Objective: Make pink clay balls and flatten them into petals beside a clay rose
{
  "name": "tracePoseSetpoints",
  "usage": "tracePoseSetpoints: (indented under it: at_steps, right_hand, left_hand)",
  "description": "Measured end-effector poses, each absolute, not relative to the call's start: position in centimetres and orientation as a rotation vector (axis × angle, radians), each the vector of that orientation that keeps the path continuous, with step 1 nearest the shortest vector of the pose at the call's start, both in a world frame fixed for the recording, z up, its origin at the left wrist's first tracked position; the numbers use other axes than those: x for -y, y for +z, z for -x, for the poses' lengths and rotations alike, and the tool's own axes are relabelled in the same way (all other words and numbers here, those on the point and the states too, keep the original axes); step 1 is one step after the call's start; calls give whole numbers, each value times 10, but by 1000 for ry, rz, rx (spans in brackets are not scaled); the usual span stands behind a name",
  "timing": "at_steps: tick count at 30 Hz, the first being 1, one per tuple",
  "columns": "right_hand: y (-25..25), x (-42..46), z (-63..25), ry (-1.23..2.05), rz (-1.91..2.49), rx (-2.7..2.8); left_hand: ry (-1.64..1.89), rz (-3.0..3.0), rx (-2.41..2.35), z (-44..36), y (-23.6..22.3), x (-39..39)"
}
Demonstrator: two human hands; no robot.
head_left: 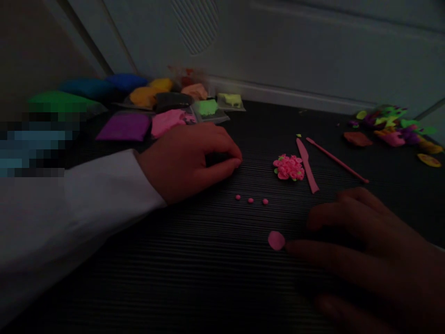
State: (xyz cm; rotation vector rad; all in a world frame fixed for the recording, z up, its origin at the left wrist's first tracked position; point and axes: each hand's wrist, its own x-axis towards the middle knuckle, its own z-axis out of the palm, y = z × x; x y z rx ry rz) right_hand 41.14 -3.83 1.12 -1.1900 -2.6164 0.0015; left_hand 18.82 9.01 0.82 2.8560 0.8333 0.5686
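Note:
My left hand [193, 160] lies on the dark table, its thumb and index fingertips pressed together and nothing visible between them. In front of it, three small pink clay balls [251, 200] form a row. My right hand [365, 246] is open, fingers apart and bent; one fingertip reaches the edge of a flat pink clay disc [276, 240]. Beyond the balls sits a cluster of pink clay roses [289, 167] with bits of green. Beside the cluster lie a pink modelling knife [308, 165] and a thin pink modelling stick [337, 159].
Clay packs stand at the back left, among them a purple pack [124, 126], a pink pack [168, 122] and a green pack [62, 103]. Colourful clay pieces [392, 125] are heaped at the back right, near a brown lump [357, 138]. A pale panel [313, 51] rises behind the table.

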Motion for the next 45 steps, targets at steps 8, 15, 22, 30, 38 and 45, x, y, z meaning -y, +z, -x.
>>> tracePoseSetpoints:
  at_steps: [8,15,22,30,38,45]
  right_hand:
    - [10,38,-413,-4,1181,2618]
    - [10,41,-413,38,1225,2632]
    - [9,42,-415,-13,1207,2629]
    - [6,41,-415,-38,1219,2595]
    - [6,37,-413,-64,1217,2598]
    - [4,35,-413,-71,1197,2516]
  left_hand:
    - [566,-2876,-825,-190,7,-90]
    - [584,-2924,-841,-191,6,-91]
    - [632,-2957,-822,-192,7,-91]
    - [614,-2958,-830,-193,7,-90]
    - [613,-2967,-791,-192,6,-87]
    - [737,-3007,-772,-190,6,-84]
